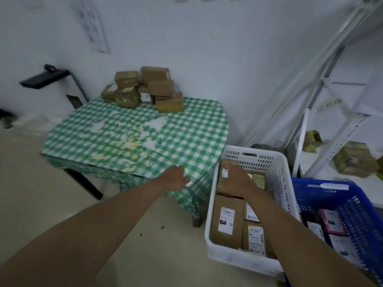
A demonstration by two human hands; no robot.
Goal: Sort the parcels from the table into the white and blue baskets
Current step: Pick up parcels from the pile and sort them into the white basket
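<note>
Several brown parcels (145, 88) are piled at the far edge of the table with the green checked cloth (124, 131). The white basket (257, 157) stands on the floor right of the table and holds several labelled brown parcels. My right hand (240, 178) reaches into its far end, with its fingers curled over a brown parcel (224, 175) there. My left hand (176, 179) hovers with relaxed fingers over the table's near right corner and holds nothing. The blue basket (352, 206), to the right of the white one, contains dark and pink packets.
A white metal shelf rack (306, 125) stands at the right with more brown parcels (356, 160) on its low shelf. A dark device (45, 77) is mounted on the wall left of the table. Bare tiled floor (51, 183) lies left of me.
</note>
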